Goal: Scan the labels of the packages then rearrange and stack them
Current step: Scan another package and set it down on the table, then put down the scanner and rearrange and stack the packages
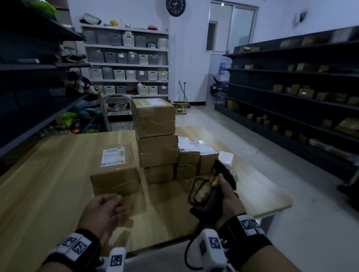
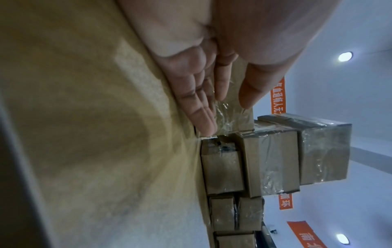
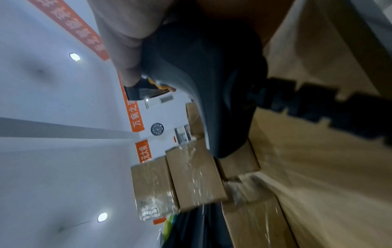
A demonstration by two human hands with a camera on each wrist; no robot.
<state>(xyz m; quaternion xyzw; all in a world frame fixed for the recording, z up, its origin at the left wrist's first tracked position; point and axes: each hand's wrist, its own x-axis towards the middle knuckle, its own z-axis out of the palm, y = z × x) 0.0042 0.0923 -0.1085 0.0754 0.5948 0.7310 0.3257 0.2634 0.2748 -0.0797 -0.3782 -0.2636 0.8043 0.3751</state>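
A labelled cardboard package (image 1: 116,170) sits alone near the middle of the wooden table (image 1: 36,190), label (image 1: 113,156) facing up, just left of a stack of 3 boxes (image 1: 155,138). The left hand (image 1: 105,212) hovers near it, fingers relaxed, holding nothing. The right hand (image 1: 229,197) grips a black barcode scanner (image 1: 217,187) to the right.

The left hand (image 2: 203,70) reaches out with straight fingers (image 2: 203,117) over the wooden table (image 2: 84,134). Beyond the fingertips stand stacked taped cardboard boxes (image 2: 275,159).

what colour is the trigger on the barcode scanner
Yellow, on the black barcode scanner; clearest in the head view.
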